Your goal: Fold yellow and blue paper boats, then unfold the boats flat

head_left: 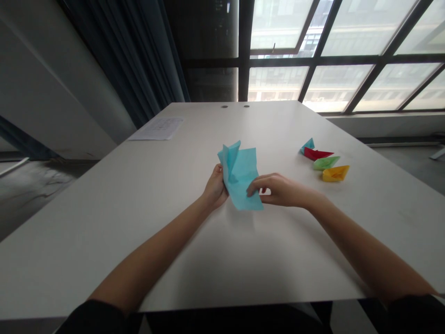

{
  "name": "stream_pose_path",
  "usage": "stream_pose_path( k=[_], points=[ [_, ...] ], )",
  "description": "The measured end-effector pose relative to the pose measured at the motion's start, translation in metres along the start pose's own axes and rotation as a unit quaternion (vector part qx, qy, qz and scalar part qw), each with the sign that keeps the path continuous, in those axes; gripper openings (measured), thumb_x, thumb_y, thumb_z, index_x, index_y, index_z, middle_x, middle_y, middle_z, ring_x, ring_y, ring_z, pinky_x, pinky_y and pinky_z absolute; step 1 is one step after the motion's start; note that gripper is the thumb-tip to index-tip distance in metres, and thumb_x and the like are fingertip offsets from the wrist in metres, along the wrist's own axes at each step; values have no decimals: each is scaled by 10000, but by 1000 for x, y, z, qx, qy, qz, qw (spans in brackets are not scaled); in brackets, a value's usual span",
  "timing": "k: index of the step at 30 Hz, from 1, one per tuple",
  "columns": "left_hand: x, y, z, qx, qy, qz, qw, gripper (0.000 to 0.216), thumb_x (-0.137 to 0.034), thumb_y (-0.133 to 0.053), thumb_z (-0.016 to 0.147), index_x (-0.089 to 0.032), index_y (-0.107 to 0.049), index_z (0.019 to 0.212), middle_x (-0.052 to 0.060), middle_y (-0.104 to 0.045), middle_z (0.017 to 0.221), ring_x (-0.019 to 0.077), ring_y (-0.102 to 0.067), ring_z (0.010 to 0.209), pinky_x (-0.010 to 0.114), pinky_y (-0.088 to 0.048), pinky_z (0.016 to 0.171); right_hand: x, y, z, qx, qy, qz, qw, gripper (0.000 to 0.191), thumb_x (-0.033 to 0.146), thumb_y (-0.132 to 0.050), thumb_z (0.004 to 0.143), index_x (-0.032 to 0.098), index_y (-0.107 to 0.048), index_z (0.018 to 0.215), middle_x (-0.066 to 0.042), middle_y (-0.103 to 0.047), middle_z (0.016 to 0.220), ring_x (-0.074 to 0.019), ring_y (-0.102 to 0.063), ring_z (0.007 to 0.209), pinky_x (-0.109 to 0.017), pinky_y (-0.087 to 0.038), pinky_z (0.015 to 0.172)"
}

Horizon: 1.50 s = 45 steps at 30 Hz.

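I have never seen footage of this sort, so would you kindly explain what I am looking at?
There is no machine here: a person works with two bare hands, seen in one picture from a camera worn on the head, looking forward and down. The left hand and right hand hold creased light-blue paper above a white table. To the right lie four small folded papers: a blue one, a red one, a green one and an orange one. Farther left lies a white sheet.

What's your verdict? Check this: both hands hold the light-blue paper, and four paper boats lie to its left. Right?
The side is wrong: the head view shows the four paper boats right of the light-blue paper. The left hand and right hand do hold it.
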<state>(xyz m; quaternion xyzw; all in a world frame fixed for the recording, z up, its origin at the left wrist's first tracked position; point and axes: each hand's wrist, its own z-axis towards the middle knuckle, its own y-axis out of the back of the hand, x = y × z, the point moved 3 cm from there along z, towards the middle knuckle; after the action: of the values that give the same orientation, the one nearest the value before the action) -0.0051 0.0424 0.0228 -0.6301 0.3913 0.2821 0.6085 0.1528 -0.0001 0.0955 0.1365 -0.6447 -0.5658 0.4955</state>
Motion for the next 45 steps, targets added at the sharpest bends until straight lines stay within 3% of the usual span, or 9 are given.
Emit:
stream_pose_path(
  k=[2, 5, 10, 17, 23, 29, 34, 37, 45],
  points=[
    [-2, -5, -3, 10, -4, -4, 1000, 217, -315, -621, 740, -230, -489, 890, -39, -569, 689, 105, -551, 617, 217, -465, 567, -1, 1, 1, -29, -27, 4, 999, 114, 232, -518, 795, 200, -617, 842, -6, -649, 767, -114, -584, 665, -212, -425, 606],
    [-6, -12, -9, 6, 3, -14, 1000, 233, -300, -626, 736, -225, -510, 923, -33, -578, 681, 103, -548, 593, 220, -464, 565, -6, 2, 3, -101, -103, -7, 989, 186, 338, -495, 818, 189, -558, 727, 8, -607, 612, -124, -572, 580, -222, -397, 550],
    [-7, -18, -18, -9, 20, -16, 1000, 223, -352, -564, 774, -212, -558, 947, 19, -633, 806, 159, -591, 704, 286, -496, 615, -16, 1, 3, -210, -188, 17, 959, 208, 331, -480, 815, 192, -494, 661, 27, -566, 561, -125, -573, 536, -224, -393, 537],
    [-3, -19, -19, -4, 13, 1, 1000, 217, -354, -528, 797, -248, -543, 986, 21, -624, 902, 182, -585, 771, 315, -515, 608, -17, -1, 4, -358, -158, -7, 920, 100, 243, -550, 740, 188, -597, 809, -23, -600, 781, -109, -537, 569, -239, -432, 575],
    [1, -11, -11, 11, -38, -1, 999, 147, -341, -566, 776, -269, -517, 894, -49, -569, 740, 95, -525, 598, 197, -462, 518, -13, 5, 2, -238, -117, 87, 960, 377, 101, -520, 667, 225, -547, 1022, 11, -622, 797, -101, -564, 593, -228, -459, 599],
    [-1, -8, -7, -6, -44, -6, 999, 157, -335, -581, 764, -257, -504, 877, -46, -555, 765, 86, -521, 636, 184, -471, 557, -15, 18, -4, -248, -111, 36, 962, 194, 69, -505, 642, 183, -635, 728, -8, -632, 764, -134, -583, 681, -243, -468, 634],
    [-2, -8, -6, -1, -77, -6, 997, 172, -329, -586, 759, -244, -492, 874, -48, -521, 737, 72, -486, 602, 157, -446, 520, -14, 19, -5, -188, -46, 52, 980, 177, 109, -581, 655, 189, -658, 792, -49, -612, 982, -151, -598, 823, -215, -503, 626],
    [-1, -6, -6, 3, -92, 8, 996, 177, -341, -592, 753, -231, -478, 831, -59, -480, 680, 61, -454, 565, 147, -436, 511, -10, 16, -3, -140, -19, 53, 988, 127, 178, -621, 690, 195, -667, 807, -45, -634, 941, -148, -607, 806, -228, -509, 669],
    [-2, -7, -12, 33, -130, 91, 987, 166, -347, -566, 771, -227, -456, 806, -64, -423, 644, 49, -402, 514, 119, -382, 460, -17, 12, -1, -232, -107, 103, 961, 167, 285, -608, 729, 189, -643, 861, -12, -658, 787, -145, -619, 704, -269, -522, 685]
  ],
)
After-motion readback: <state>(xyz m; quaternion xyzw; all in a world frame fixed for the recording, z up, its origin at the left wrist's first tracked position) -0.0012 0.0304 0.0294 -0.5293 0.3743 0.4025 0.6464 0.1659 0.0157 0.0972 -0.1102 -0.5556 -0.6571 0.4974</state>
